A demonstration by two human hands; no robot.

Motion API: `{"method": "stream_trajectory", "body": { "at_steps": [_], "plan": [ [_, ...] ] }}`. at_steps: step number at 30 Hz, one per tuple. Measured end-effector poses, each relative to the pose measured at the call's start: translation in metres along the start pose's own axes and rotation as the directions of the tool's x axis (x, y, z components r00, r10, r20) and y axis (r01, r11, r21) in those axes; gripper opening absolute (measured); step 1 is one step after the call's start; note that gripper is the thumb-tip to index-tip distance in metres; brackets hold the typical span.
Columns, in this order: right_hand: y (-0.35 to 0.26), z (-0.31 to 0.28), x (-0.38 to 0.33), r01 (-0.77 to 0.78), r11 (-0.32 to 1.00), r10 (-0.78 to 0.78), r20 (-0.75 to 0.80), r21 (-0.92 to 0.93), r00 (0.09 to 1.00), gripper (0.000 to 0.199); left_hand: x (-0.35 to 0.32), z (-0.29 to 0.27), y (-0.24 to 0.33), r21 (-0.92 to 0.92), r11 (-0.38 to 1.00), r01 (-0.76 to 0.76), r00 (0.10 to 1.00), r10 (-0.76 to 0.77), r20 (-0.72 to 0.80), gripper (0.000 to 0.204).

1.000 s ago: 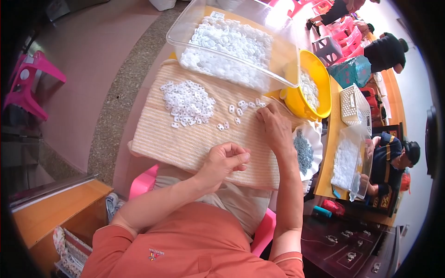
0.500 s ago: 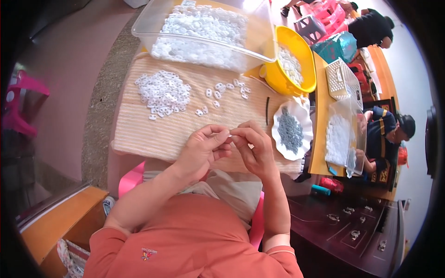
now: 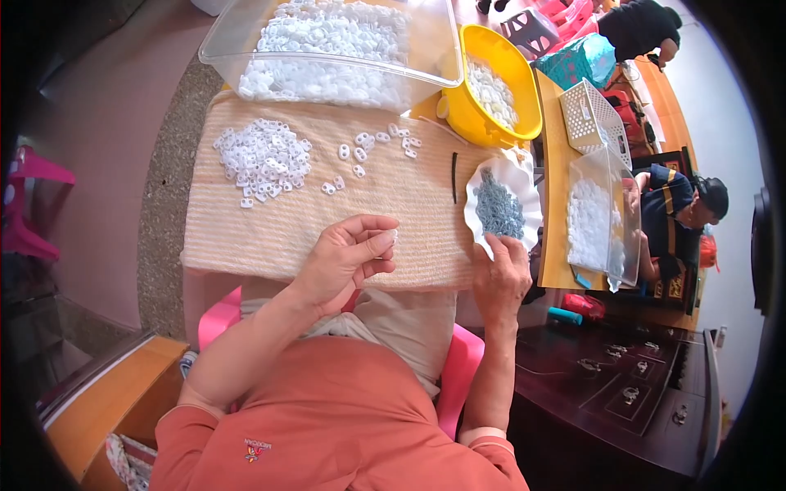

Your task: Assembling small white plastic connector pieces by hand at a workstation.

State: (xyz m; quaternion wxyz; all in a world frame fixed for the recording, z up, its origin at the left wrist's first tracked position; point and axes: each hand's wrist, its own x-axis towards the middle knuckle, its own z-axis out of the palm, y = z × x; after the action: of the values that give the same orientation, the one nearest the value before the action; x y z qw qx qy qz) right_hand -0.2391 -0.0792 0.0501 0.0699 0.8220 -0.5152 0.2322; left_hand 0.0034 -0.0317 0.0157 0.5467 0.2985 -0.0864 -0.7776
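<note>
My left hand (image 3: 348, 258) is closed in a pinch over the near part of the cloth, with a small white plastic piece (image 3: 395, 236) between thumb and fingertips. To its right, my right hand (image 3: 503, 280) reaches into a wavy-rimmed white dish (image 3: 472, 214). Its fingers are drawn together at the near side of a heap of small thin grey parts (image 3: 501, 204); what they hold, if anything, is hidden. Farther back lie a pile of white two-holed pieces (image 3: 262, 159) and several loose pieces (image 3: 359, 154) of a like shape. A dark thin strip (image 3: 454, 177) lies left of the dish.
A clear tub (image 3: 225, 51) of white pieces stands at the far edge of the striped cloth (image 3: 246, 237). Beside it is a yellow basin (image 3: 530, 106). At a table on the right, another person (image 3: 675, 192) sits by a clear bin (image 3: 618, 196) and a white basket (image 3: 583, 114).
My right hand has left my left hand and moved right to the dish of grey parts. My left hand keeps its pinch on the white piece. The whole view has shifted slightly.
</note>
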Motion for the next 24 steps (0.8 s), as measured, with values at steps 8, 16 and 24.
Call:
{"method": "stream_trajectory", "body": {
  "at_steps": [8,16,24],
  "plan": [
    [0.0,-0.01,0.001,0.032,0.991,-0.009,0.174,-0.131,0.985,0.022,-0.001,0.003,-0.001,0.033,0.999,0.007,1.0,-0.006,-0.014,0.018],
    [0.009,0.003,-0.007,-0.062,0.997,0.068,0.125,-0.052,0.99,0.02,0.0,0.0,-0.002,0.036,0.999,-0.002,1.0,0.002,-0.004,0.018],
    [0.01,0.012,-0.011,-0.044,0.998,0.043,0.02,0.039,0.999,0.016,0.001,0.0,-0.003,0.029,1.0,-0.002,1.0,0.003,-0.017,0.017]
  ]
}}
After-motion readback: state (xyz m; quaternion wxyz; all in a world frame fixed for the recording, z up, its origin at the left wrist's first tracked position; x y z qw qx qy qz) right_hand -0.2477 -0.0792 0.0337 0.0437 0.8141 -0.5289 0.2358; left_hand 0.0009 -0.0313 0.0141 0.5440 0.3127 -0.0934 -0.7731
